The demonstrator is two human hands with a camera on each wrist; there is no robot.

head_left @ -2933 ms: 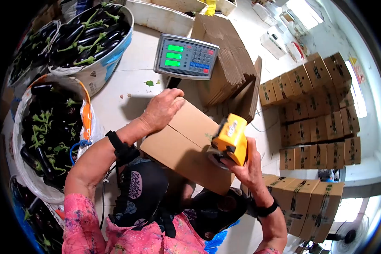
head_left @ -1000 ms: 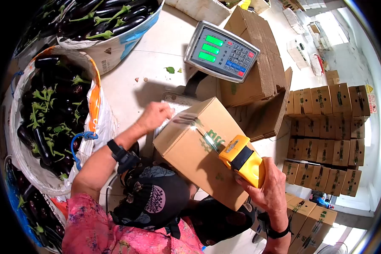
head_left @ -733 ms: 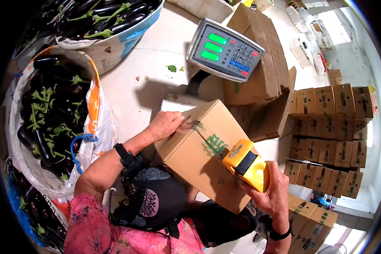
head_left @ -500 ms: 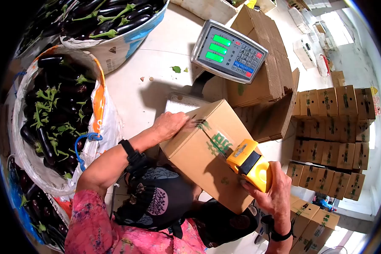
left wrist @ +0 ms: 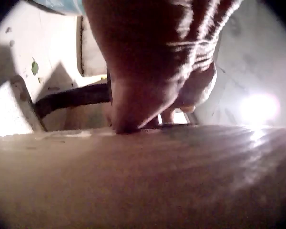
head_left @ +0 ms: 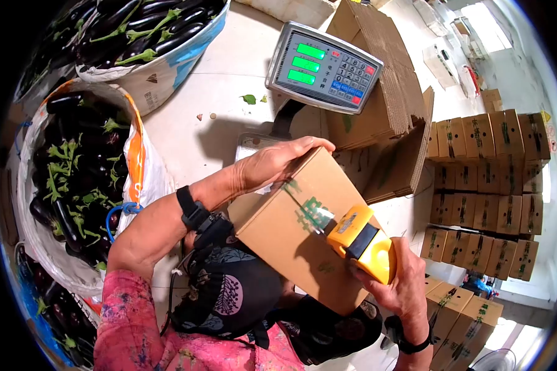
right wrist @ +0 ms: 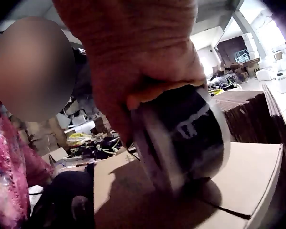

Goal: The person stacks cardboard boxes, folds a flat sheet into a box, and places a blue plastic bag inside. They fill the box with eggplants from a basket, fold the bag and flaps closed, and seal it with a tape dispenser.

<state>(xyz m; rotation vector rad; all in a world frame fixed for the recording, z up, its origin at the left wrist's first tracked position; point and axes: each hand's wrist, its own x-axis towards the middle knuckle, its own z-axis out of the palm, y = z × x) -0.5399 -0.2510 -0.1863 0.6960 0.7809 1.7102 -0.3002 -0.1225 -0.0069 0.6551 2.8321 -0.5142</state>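
Fingers (head_left: pixel 312 147) of the left hand (head_left: pixel 272 164) are laid flat along the upper edge of the cardboard box (head_left: pixel 278 229), their tips lost behind it in the left wrist view; the right hand (head_left: pixel 405 287) is clenched round the yellow tape dispenser (head_left: pixel 359 238). The brown, green-printed box is held tilted at frame centre. Since half a second earlier, the left hand has been slid rightwards along that edge.
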